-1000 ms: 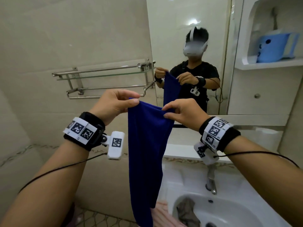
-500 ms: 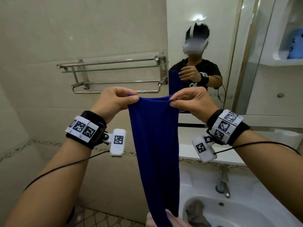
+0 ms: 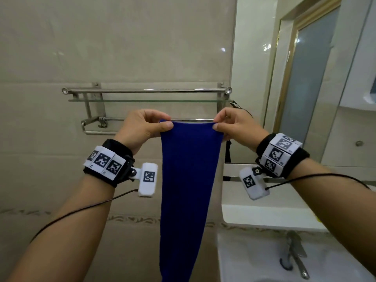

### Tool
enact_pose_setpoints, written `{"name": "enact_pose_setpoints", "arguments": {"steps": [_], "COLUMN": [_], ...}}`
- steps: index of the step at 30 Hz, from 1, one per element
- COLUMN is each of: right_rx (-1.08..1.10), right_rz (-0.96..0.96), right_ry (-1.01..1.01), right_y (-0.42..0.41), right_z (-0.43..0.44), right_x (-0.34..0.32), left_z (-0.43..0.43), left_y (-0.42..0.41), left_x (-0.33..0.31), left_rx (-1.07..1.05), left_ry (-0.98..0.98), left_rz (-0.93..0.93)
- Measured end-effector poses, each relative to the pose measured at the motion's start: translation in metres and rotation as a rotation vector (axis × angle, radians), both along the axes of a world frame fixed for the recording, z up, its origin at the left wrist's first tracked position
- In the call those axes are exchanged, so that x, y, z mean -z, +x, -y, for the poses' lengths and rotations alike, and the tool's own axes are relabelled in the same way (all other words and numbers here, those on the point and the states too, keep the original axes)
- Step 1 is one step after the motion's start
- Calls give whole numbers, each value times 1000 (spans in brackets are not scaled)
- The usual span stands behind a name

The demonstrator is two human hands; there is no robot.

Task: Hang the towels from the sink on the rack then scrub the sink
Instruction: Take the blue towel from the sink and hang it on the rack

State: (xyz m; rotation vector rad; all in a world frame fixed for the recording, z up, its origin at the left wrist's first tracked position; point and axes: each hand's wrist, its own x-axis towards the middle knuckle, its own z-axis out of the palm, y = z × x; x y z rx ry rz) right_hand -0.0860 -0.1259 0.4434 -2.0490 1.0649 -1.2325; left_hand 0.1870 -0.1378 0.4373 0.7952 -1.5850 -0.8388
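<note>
Both hands pinch the blue towel's (image 3: 187, 180) top corners, left hand (image 3: 140, 129) and right hand (image 3: 236, 127) level, its long axis hanging straight down. The rack's lower bar (image 3: 191, 119) sits just beyond the fingers, so probably drape forward over it.

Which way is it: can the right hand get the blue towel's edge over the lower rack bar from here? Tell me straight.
Probably yes. The right hand pinches the blue towel by its top corner just in front of the lower rack bar, and nothing shows between them. The left hand holds the other corner level.
</note>
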Motion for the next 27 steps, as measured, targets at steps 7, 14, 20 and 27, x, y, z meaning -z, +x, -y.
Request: {"name": "enact_pose_setpoints", "arguments": {"steps": [7,14,20,27], "right_rx": [30,277,486,492], "right_rz": [66,-66,-560,-773], "right_ry": [64,-89,-264,-221], "right_y": [28,45,59,67], "right_z": [23,40,61,77], "right_x": [32,32,32,38], "left_z": [45,63,91,97], "left_y": [28,24,9,12], "left_x": [25,25,15,19], "left_rx": [-9,64,-85,-182], "left_ry": [33,-15,-58,-122], "left_rz": [124,-48,145,311]}}
